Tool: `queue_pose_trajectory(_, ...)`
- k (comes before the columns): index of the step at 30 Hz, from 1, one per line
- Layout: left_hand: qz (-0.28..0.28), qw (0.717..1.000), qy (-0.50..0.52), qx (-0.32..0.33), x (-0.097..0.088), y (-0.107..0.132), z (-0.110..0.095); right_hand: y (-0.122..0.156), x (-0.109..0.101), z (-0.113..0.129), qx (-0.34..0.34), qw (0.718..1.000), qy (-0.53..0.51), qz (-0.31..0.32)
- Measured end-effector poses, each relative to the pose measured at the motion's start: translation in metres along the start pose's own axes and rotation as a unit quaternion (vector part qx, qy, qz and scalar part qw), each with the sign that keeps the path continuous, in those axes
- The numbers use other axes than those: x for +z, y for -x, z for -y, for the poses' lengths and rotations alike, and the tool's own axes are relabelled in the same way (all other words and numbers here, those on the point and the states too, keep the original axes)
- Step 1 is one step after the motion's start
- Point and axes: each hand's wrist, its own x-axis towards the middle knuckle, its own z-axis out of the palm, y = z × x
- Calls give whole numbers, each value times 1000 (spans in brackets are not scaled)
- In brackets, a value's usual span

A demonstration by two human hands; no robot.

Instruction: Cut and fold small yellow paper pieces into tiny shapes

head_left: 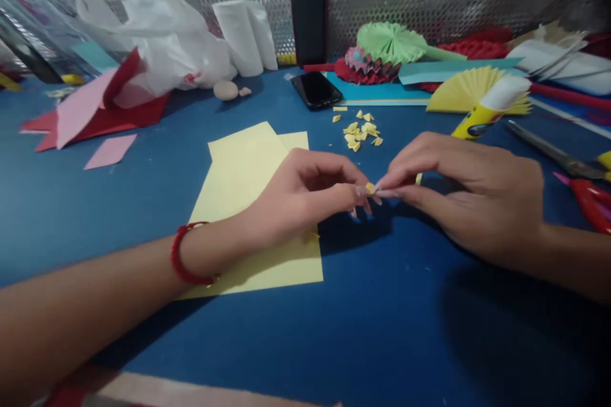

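A small piece of yellow paper (370, 189) is pinched between the fingertips of both hands, over the blue tabletop. My left hand (315, 194), with a red cord bracelet on the wrist, is closed on it from the left, its forearm lying across yellow paper sheets (248, 159). From the right, my right hand (472, 197) meets it with thumb and forefinger pressed together. Another bit of yellow shows between the right thumb and fingers. Just beyond the hands lies a little pile of yellow paper pieces (363, 131).
Behind the pile lies a black phone (317, 89); another phone (309, 13) stands upright. A glue stick (491, 108), a yellow paper fan (461, 90) and scissors (554, 149) are at right. Pink and red paper (90, 102) and a white plastic bag (162, 44) sit at left.
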Motion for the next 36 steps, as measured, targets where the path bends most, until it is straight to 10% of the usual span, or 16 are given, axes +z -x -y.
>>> queue_pose_trajectory(10, 10, 999, -5, -32, 1, 1, -4, 5, -10, 6, -63, 989, 120, 67)
queue_pose_trajectory(36, -17, 999, -10, -47, 1, 1, -6, 3, -8, 10, -20, 997, 48, 59)
